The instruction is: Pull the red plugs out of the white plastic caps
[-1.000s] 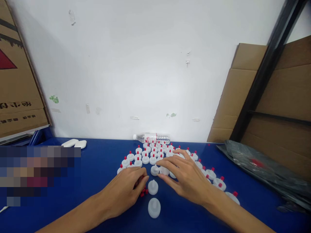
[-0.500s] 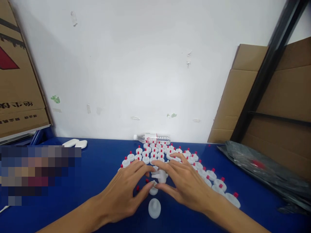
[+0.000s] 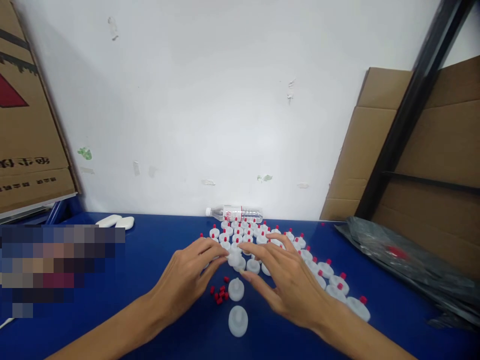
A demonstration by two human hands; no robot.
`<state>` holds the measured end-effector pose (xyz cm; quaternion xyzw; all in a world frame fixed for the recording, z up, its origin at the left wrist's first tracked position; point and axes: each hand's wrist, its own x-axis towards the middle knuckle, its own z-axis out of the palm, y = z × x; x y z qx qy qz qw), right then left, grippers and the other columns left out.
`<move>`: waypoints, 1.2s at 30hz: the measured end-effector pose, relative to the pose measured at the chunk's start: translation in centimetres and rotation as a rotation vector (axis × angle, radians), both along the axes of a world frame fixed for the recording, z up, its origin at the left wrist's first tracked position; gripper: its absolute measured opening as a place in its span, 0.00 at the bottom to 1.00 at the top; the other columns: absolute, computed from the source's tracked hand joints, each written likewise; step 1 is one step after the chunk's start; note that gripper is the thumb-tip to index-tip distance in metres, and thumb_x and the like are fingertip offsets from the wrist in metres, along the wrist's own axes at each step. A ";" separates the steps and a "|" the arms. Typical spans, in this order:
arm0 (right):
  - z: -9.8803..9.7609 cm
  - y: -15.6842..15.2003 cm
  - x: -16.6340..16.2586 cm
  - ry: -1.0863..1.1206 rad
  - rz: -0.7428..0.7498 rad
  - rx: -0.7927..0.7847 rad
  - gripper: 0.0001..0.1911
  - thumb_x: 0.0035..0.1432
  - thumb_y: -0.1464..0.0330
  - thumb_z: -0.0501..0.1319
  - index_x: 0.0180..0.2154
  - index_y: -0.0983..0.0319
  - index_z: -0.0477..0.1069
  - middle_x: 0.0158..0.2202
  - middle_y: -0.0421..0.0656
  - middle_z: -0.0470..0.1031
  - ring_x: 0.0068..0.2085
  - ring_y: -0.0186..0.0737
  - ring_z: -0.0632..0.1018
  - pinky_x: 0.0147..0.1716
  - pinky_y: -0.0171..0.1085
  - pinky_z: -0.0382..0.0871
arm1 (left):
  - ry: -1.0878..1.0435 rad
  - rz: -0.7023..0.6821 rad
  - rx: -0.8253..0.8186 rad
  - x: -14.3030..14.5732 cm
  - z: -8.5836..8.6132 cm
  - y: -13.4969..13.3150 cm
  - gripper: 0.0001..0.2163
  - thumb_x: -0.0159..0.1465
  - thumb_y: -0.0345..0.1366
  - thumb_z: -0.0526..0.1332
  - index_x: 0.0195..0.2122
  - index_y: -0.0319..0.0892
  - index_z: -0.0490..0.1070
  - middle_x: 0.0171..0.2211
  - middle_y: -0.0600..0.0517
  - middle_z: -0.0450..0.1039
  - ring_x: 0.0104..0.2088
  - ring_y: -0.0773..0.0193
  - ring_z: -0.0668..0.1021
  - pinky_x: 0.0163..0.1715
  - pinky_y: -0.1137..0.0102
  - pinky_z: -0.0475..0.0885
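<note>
My left hand [image 3: 195, 265] pinches a small translucent white round bottle [image 3: 234, 259], partly blurred, by its edge between thumb and fingertips. Across from it, my right hand [image 3: 279, 272] is open, thumb and forefinger apart, with nothing between them. In front of my hands stand two uncapped flat white bottles, a nearer bottle [image 3: 238, 322] and a farther bottle [image 3: 236, 291]. Loose red caps [image 3: 220, 296] lie in a small heap just left of these. Behind my fingers, many white bottles with red caps [image 3: 248, 240] stand in rows; my right hand hides some.
A clear plastic drink bottle [image 3: 240, 214] lies against the wall behind the rows. White oval pieces [image 3: 125, 223] rest at the back left of the blue table [image 3: 157, 235]. Grey plastic bags [image 3: 405, 265] lie at the right. Cardboard boxes [image 3: 33, 110] stand left and right.
My left hand has drawn left, away from the right fingers, with a white bottle in its fingertips. The loose red caps and the farther uncapped bottle are now uncovered. My right hand has barely moved.
</note>
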<state>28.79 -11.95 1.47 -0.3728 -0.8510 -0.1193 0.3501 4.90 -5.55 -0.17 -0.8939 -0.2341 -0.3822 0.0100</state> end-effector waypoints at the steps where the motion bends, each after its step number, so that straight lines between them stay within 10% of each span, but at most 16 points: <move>1: 0.1 0.0 0.0 0.006 -0.002 0.003 0.18 0.71 0.65 0.56 0.60 0.57 0.62 0.44 0.42 0.80 0.42 0.40 0.80 0.59 0.51 0.58 | 0.027 0.042 0.018 -0.2 -0.1 0.4 0.07 0.74 0.31 0.55 0.47 0.45 0.72 0.42 0.50 0.77 0.42 0.61 0.78 0.40 0.69 0.73; 36: -0.3 0.3 0.0 -0.073 0.010 -0.086 0.11 0.71 0.71 0.54 0.50 0.57 0.70 0.43 0.41 0.80 0.45 0.39 0.79 0.62 0.50 0.55 | 0.322 0.115 -0.153 0.1 -1.2 0.7 0.21 0.71 0.23 0.49 0.62 0.44 0.65 0.55 0.46 0.75 0.53 0.56 0.78 0.51 0.60 0.77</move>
